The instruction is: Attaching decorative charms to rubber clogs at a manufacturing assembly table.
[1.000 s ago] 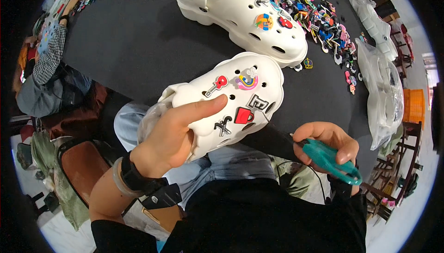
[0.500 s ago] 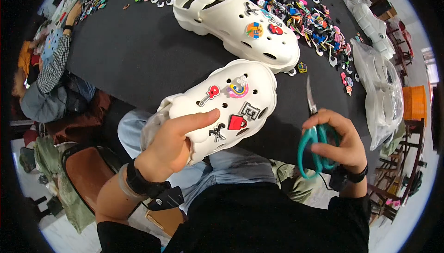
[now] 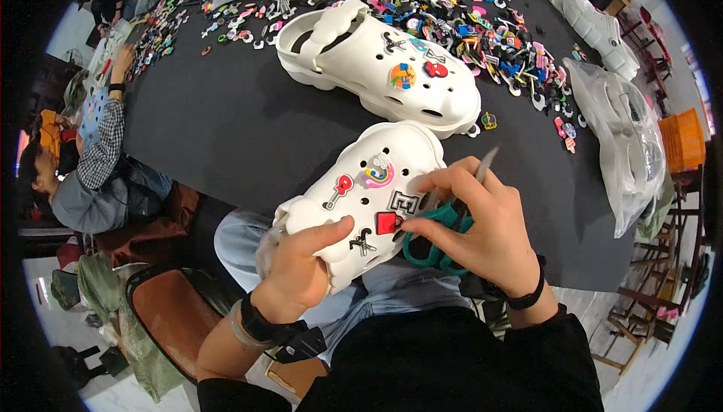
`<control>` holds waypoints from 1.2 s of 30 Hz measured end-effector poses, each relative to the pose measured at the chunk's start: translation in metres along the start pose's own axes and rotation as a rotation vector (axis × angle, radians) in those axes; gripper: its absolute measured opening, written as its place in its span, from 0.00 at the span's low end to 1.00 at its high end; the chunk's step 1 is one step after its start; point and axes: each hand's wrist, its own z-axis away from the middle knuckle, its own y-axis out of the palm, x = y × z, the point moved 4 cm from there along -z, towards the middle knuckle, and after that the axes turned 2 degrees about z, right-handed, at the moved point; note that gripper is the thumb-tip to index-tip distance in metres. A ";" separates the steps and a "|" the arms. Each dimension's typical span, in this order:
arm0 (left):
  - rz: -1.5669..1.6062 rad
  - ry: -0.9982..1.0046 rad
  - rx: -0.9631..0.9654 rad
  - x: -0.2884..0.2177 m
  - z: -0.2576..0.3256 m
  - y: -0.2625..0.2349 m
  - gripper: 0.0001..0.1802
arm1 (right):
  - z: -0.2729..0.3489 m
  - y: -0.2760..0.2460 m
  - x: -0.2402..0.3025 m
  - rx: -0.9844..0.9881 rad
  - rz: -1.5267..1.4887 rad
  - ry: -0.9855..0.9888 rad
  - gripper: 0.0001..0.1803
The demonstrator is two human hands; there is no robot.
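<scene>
I am holding a white foam clog (image 3: pixel 369 193) over my lap, at the near edge of the black table (image 3: pixel 226 126), my left hand (image 3: pixel 297 276) wrapping its heel end with the thumb pressing on top. It looks light, springy and a little slick, so the thick heel seems the safest hold. My right hand (image 3: pixel 482 224) is gripping teal scissors (image 3: pixel 444 235) while its fingers are pinching a red charm (image 3: pixel 389 222). A second clog (image 3: pixel 376 65) and scattered charms (image 3: pixel 482 35) are lying beyond; clear bags (image 3: pixel 625 141) are holding more white shoes.
</scene>
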 end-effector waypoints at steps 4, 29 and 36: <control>0.021 0.026 0.051 -0.001 0.003 -0.002 0.31 | -0.005 0.002 0.005 0.017 0.024 0.000 0.17; -0.489 -0.069 0.128 -0.002 -0.004 0.012 0.30 | 0.014 -0.008 -0.005 0.191 0.000 -0.197 0.15; -0.177 -0.116 0.133 0.003 -0.006 0.016 0.32 | 0.015 -0.003 -0.017 0.109 -0.053 -0.334 0.14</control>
